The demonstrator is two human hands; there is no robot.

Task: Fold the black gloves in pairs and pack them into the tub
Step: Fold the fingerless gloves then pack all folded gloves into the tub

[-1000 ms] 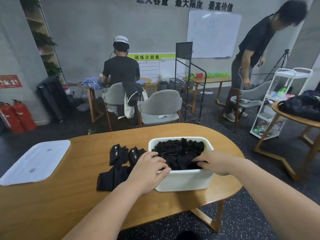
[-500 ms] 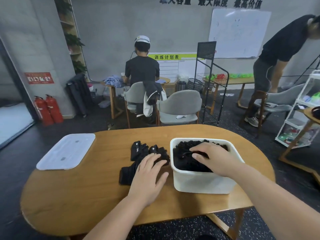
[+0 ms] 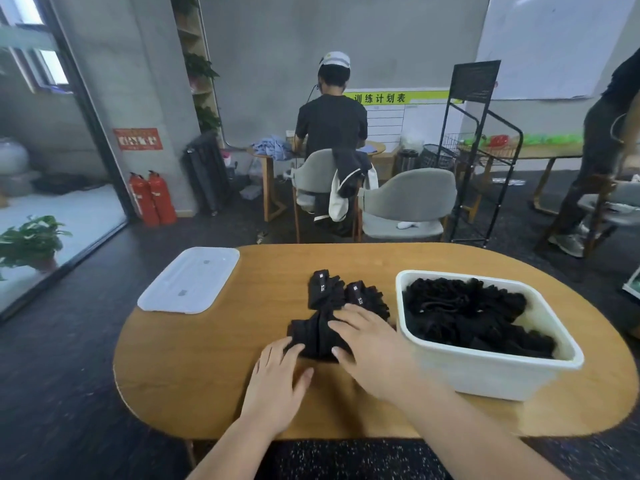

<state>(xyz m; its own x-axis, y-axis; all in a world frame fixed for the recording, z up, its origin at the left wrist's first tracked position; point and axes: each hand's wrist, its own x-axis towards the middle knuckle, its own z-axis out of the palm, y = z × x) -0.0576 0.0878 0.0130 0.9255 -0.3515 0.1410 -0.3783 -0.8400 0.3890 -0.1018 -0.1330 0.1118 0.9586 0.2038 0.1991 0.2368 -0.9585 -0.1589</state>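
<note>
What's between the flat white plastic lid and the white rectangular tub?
Black fabric gloves, with left hand and right hand touching them; head view.

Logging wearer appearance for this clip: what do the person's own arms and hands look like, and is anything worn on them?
Both are bare: the left hand and right hand carry no glove, ring or watch, and neither forearm shows a sleeve within the frame. No cables or markings visible.

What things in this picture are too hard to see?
- Head view: how many gloves fill the tub; the black pile blurs into one mass.
- Head view: part of the glove bundle on the table, covered by the right hand.
- Head view: white labels on the folded gloves, too small to read.
</note>
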